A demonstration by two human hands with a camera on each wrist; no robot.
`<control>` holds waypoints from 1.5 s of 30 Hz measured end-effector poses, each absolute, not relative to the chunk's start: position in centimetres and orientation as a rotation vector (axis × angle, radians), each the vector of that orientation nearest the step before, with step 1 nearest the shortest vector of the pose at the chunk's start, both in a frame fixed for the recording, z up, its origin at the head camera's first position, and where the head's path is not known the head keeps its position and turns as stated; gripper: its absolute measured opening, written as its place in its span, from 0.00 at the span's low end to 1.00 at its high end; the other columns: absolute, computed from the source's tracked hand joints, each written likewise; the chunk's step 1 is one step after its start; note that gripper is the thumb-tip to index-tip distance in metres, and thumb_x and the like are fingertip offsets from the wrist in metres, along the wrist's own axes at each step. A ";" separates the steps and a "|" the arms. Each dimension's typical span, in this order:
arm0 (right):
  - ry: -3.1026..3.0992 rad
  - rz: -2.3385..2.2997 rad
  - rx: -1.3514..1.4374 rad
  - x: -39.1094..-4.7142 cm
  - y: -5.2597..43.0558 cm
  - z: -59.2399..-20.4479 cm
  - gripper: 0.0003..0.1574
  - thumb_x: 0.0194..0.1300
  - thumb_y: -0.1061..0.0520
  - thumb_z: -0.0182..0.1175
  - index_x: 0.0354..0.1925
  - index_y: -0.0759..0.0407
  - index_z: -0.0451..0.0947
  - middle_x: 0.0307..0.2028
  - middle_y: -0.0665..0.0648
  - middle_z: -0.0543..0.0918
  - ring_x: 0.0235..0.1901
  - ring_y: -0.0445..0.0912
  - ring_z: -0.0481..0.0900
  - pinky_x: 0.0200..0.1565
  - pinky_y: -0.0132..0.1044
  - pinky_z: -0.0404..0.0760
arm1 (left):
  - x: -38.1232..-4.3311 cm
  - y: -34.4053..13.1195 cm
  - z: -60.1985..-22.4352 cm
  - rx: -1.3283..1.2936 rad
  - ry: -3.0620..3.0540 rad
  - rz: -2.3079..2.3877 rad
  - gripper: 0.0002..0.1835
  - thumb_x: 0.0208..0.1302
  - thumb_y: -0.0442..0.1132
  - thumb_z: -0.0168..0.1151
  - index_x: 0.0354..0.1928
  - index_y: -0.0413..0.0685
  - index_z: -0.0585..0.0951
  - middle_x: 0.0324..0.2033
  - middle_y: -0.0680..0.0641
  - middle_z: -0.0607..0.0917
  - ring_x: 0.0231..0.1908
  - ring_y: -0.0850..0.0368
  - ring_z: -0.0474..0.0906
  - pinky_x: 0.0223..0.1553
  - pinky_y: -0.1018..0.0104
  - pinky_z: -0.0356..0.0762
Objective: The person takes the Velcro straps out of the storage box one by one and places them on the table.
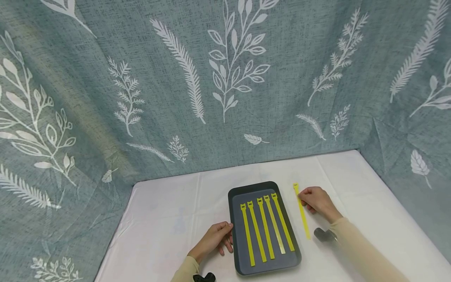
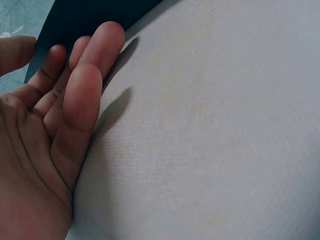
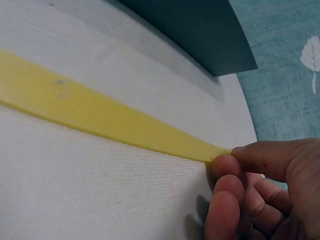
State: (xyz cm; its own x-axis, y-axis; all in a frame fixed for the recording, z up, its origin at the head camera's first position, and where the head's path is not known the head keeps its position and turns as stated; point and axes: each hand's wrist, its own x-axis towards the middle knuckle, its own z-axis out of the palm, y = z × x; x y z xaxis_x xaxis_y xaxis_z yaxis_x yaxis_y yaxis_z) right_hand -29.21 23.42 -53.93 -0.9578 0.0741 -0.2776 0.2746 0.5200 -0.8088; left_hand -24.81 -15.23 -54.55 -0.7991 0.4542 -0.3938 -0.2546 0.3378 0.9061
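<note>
In the head view my right hand [image 1: 317, 199] pinches a yellow hook-and-loop cable tie [image 1: 303, 221] between thumb and forefinger, near its slotted head. The strap's long tail [image 3: 110, 115] stretches away from the fingertips, over the white cloth in the right wrist view. Left of it lies a dark grey tray [image 1: 243, 269], with several more yellow cable ties [image 1: 263, 225] side by side inside, slotted heads at the far end. My left hand [image 1: 215, 237] holds the tray's left side, thumb at the rim and forefinger against the outer wall [image 2: 100, 20]; its other fingers hang beside it.
A white cloth [image 1: 165, 219] covers the table. Grey-green curtains [image 1: 211, 141] with white leaf prints rise behind the table and at both sides. Dark wrist-worn devices show near the left wrist [image 1: 204, 277] and right wrist [image 1: 324, 235].
</note>
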 end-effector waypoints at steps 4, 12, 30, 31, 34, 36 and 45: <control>2.554 -1.402 0.281 -29.3 23.5 -53.9 0.14 0.70 0.54 0.57 0.39 0.65 0.81 0.22 0.52 0.81 0.19 0.42 0.75 0.23 0.34 0.78 | -24.9 -15.2 -54.5 0.159 2.003 1.504 0.20 0.79 0.53 0.48 0.35 0.45 0.76 0.24 0.56 0.82 0.21 0.65 0.83 0.16 0.74 0.73; 2.561 -1.369 0.274 -29.3 23.3 -53.6 0.12 0.69 0.55 0.58 0.37 0.64 0.80 0.22 0.52 0.81 0.18 0.41 0.74 0.23 0.34 0.77 | -24.8 -15.1 -54.4 0.166 2.012 1.502 0.21 0.79 0.53 0.48 0.36 0.43 0.76 0.24 0.55 0.82 0.21 0.65 0.83 0.17 0.75 0.73; 2.337 -1.656 0.341 -29.6 24.2 -53.8 0.19 0.73 0.55 0.54 0.48 0.72 0.76 0.21 0.50 0.81 0.17 0.39 0.76 0.21 0.32 0.79 | -24.7 -15.3 -54.4 0.170 2.004 1.520 0.21 0.79 0.52 0.49 0.37 0.42 0.77 0.24 0.55 0.82 0.21 0.65 0.83 0.17 0.74 0.73; 2.312 -1.678 0.342 -29.6 24.3 -53.7 0.19 0.73 0.55 0.54 0.49 0.72 0.75 0.21 0.50 0.81 0.17 0.38 0.76 0.21 0.32 0.80 | -24.6 -15.2 -54.4 0.166 2.002 1.523 0.20 0.79 0.52 0.49 0.36 0.42 0.77 0.24 0.55 0.82 0.21 0.65 0.83 0.17 0.74 0.73; 2.274 -1.711 0.338 -29.7 24.2 -53.5 0.19 0.74 0.55 0.53 0.49 0.72 0.74 0.22 0.49 0.81 0.18 0.37 0.77 0.23 0.31 0.80 | -24.6 -15.3 -54.6 0.159 2.004 1.532 0.20 0.79 0.51 0.49 0.36 0.43 0.76 0.24 0.55 0.82 0.20 0.64 0.83 0.16 0.74 0.73; 2.265 -1.727 0.307 -29.9 24.0 -52.9 0.20 0.75 0.55 0.53 0.51 0.73 0.73 0.23 0.48 0.82 0.19 0.36 0.77 0.25 0.31 0.81 | -24.6 -15.4 -54.7 0.151 2.000 1.538 0.19 0.79 0.51 0.49 0.36 0.43 0.76 0.24 0.54 0.82 0.21 0.64 0.84 0.16 0.74 0.74; 2.235 -1.755 0.136 -30.3 22.5 -49.2 0.30 0.78 0.48 0.53 0.61 0.72 0.70 0.31 0.48 0.85 0.27 0.38 0.82 0.35 0.31 0.85 | -25.7 -16.2 -54.3 0.153 1.921 1.468 0.20 0.78 0.52 0.51 0.41 0.42 0.79 0.28 0.51 0.85 0.26 0.60 0.87 0.20 0.70 0.79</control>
State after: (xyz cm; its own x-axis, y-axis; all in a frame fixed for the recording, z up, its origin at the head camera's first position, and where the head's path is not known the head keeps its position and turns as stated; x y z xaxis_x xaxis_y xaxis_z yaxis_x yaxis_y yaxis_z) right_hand -30.34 22.55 -49.17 -0.9519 -0.1068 -0.2871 0.2536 0.2508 -0.9342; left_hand -25.69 -16.18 -54.32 -0.7457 0.4867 -0.4550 -0.3111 0.3495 0.8838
